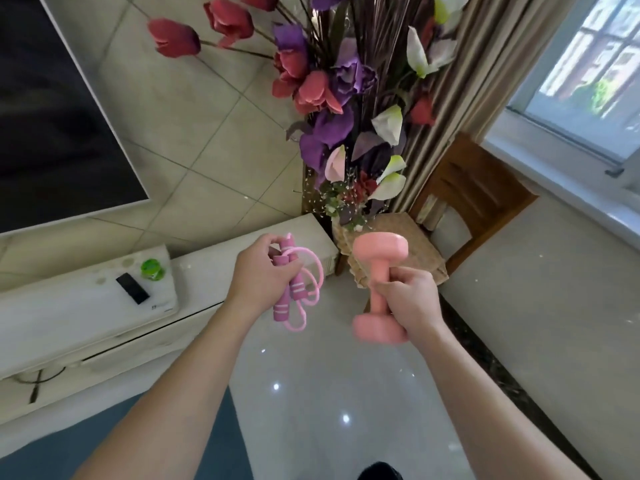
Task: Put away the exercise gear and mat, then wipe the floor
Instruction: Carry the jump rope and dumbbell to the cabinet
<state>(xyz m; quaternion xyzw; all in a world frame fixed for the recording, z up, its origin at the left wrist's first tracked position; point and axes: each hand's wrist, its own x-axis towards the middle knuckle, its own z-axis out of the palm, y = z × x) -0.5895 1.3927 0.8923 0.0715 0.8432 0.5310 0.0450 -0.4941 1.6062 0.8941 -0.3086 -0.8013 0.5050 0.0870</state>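
My left hand (261, 271) grips a coiled pink jump rope (298, 289) by its two darker pink handles, the loops hanging to the right. My right hand (408, 299) holds a pink dumbbell (379, 289) by its middle bar, upright and slightly tilted, one head above the fist and one below. Both are held in the air over the glossy white floor (329, 393). A blue mat (194, 445) shows at the lower left, partly behind my left forearm.
A low white TV cabinet (104, 323) runs along the left, carrying a black remote (132, 288) and a green round object (152, 269). Ahead stand a tall vase of artificial flowers (346, 133) and a wooden chair (460, 199) with a woven seat cushion. Curtain and window at right.
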